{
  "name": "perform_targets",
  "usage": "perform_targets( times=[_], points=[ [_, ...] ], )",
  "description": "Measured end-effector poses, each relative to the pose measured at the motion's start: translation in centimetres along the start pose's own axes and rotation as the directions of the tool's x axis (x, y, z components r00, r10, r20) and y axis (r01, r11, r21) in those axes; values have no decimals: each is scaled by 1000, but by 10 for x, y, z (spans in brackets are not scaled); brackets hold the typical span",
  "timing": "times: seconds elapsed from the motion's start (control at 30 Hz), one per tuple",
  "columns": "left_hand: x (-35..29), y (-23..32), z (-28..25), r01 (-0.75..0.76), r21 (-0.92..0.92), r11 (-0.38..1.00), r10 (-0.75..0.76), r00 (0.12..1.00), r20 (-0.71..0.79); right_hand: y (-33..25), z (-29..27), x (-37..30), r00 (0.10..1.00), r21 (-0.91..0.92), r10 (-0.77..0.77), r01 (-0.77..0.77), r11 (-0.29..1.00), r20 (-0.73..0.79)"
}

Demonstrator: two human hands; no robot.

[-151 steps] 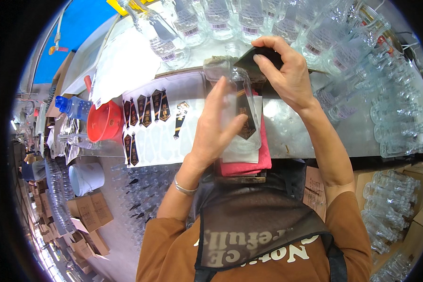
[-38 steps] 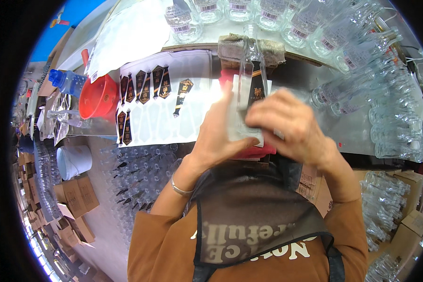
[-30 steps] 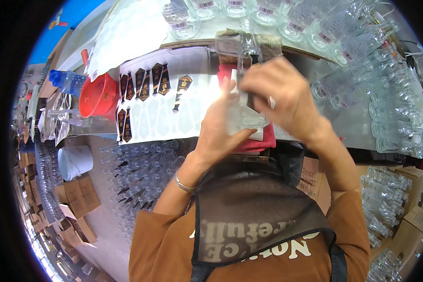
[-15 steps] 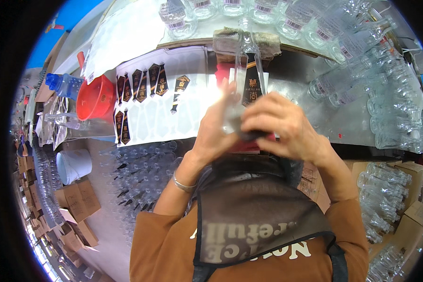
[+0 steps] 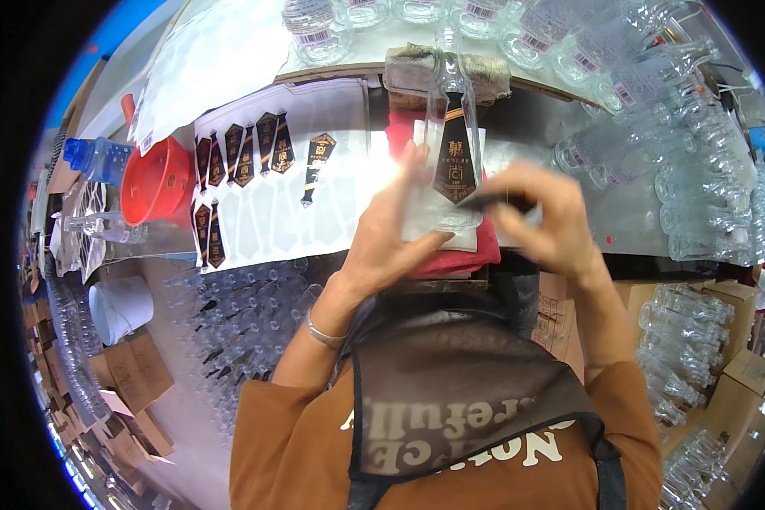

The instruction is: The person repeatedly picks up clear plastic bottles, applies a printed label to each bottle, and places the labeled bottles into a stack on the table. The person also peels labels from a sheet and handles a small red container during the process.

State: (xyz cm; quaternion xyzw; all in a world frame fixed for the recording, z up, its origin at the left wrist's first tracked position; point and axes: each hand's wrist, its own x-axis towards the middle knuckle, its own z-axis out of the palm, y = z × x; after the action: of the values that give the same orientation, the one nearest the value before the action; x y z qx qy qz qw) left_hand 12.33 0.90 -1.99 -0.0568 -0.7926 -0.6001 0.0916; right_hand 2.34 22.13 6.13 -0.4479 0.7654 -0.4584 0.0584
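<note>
I hold a clear glass bottle (image 5: 452,127) lying lengthwise in front of me, its neck pointing away toward the folded grey cloth (image 5: 446,68) at the back of the bench, its base toward my chest. A dark tie-shaped label (image 5: 455,161) sits on the bottle's upper face. My left hand (image 5: 391,238) cradles the bottle from its left side and underneath, fingers curled round the lower body. My right hand (image 5: 540,217) is at the bottle's right, thumb and fingers pinched together close against the label's lower right edge; it is blurred, so I cannot tell exactly what they grip. Under both hands lies a red cloth (image 5: 450,255) with a white sheet over it. To my left on the bench is a backing sheet (image 5: 263,204) carrying more dark labels, and beyond it a red bowl (image 5: 153,178). Many empty clear bottles (image 5: 654,153) lie crowded along my right.
</note>
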Motion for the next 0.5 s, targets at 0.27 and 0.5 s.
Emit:
perform_targets(
  times=[0.27, 0.5],
  points=[
    [3, 3, -2, 1, 47, 999, -1, 1000, 3, 14, -10, 41, 981, -128, -5, -20, 992, -193],
    [1, 12, -1, 41, 68, 997, -41, 999, -12, 15, -5, 59, 926, -282, -362, 320, 905, -111]
  ],
)
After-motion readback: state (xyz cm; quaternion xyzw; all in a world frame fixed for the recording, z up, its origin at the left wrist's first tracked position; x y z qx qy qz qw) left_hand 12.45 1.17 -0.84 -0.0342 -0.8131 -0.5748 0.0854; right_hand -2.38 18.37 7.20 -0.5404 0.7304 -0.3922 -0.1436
